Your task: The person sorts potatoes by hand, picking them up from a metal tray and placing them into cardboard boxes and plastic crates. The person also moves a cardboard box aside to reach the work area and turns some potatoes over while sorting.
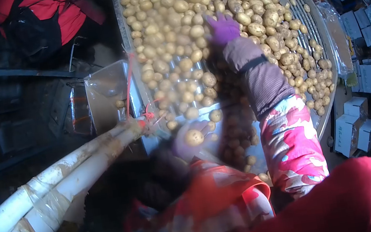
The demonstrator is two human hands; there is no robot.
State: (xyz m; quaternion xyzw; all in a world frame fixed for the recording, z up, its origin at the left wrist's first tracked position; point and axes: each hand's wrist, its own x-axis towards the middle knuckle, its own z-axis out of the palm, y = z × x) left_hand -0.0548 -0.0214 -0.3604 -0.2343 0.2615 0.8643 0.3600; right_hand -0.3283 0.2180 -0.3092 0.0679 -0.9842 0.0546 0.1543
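Observation:
Many potatoes (272, 19) cover a sorting table (327, 54) with a ribbed surface. My right hand (224, 28), in a purple glove, reaches far out over the heap with its fingers spread among the potatoes. Close to my body, at the table's near left part, my left hand (188, 139) is blurred in a pale purple glove. A single round potato (194, 137) lies in its palm, with the fingers partly around it. Loose potatoes lie just beyond it.
White pipes (74, 176) wrapped in tape run from the lower left to the table's corner, tied with red string (148, 114). Beside them stands an open box (108, 94). A person in red (44, 19) is at the upper left. White cartons (346, 132) stand at the right.

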